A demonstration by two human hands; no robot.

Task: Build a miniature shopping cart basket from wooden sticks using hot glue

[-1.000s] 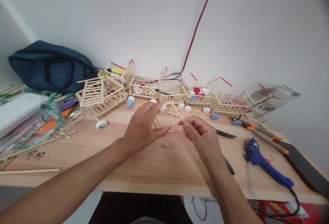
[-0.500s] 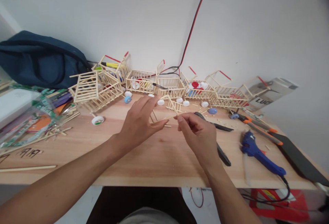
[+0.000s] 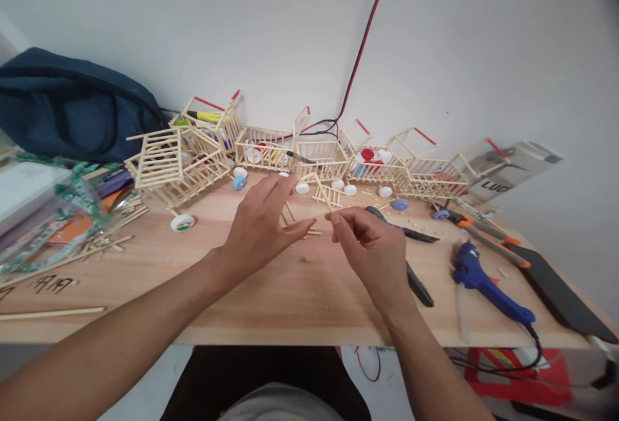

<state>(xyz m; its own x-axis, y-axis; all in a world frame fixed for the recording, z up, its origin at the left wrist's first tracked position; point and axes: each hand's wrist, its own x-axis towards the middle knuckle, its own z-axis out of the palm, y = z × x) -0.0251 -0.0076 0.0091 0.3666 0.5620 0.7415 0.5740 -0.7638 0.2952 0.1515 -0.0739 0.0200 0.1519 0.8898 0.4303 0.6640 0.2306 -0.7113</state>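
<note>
My right hand pinches the corner of a small frame of thin wooden sticks between thumb and fingertips. On the other side, my left hand spans the same frame, its thumb at the lower stick and its fingertips near the upper end. The left fingers stay wide apart and partly hide the frame, which is held above the table. Behind it lies a flat grid of short sticks. Black-handled pliers or cutters rest beside my right hand, partly covered by it.
Small stick-built carts with red handles and bottle-cap wheels line the wall. A blue glue gun, orange-gripped pliers and a black flat object lie at right. Loose sticks, plastic packaging and a dark blue bag are at left.
The view has shifted slightly. Both hands keep nearly the same pose around the stick frame, with only a slight shift at the fingertips.
</note>
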